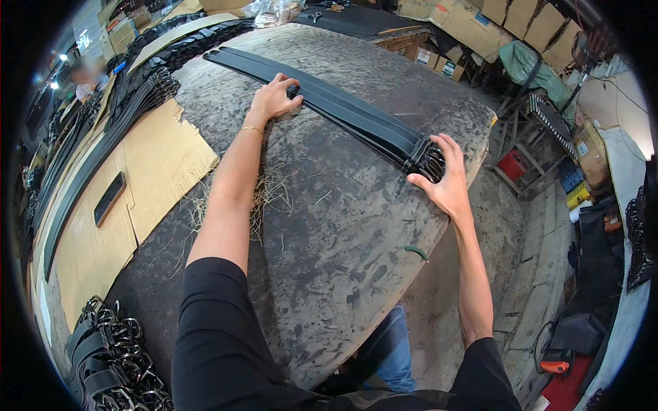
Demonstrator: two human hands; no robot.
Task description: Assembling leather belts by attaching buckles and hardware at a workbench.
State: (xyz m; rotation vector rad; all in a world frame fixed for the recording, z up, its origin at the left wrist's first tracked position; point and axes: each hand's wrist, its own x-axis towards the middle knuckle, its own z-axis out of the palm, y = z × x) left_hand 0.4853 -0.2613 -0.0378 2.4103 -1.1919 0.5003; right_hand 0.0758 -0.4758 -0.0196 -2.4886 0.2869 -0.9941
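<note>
A cluttered workshop surrounds a grey, stained worktop [329,226], with cardboard boxes [473,24] stacked at the far edge and a concrete floor [528,226] dropping away on the right.

Seen from the head camera, a long bundle of black belts [322,96] lies flat and diagonal across the far part of the worktop — running from the upper left down to the right edge, where the metal buckles [428,159] are bunched together. The left hand [273,99] rests on the near side of the bundle about midway along, fingers curled over the straps and pressing on them, palm down. The right hand [445,179] sits at the buckle end with fingers spread wide, its fingertips touching the buckles and the thumb pointing back along the strap.

Sheets of brown cardboard [157,161] cover the left part of the worktop, with more black belts [103,137] laid along them. Loose straw [271,192] lies scattered just beside the left forearm. Another heap of buckled belts [110,356] sits at the lower left corner.
</note>
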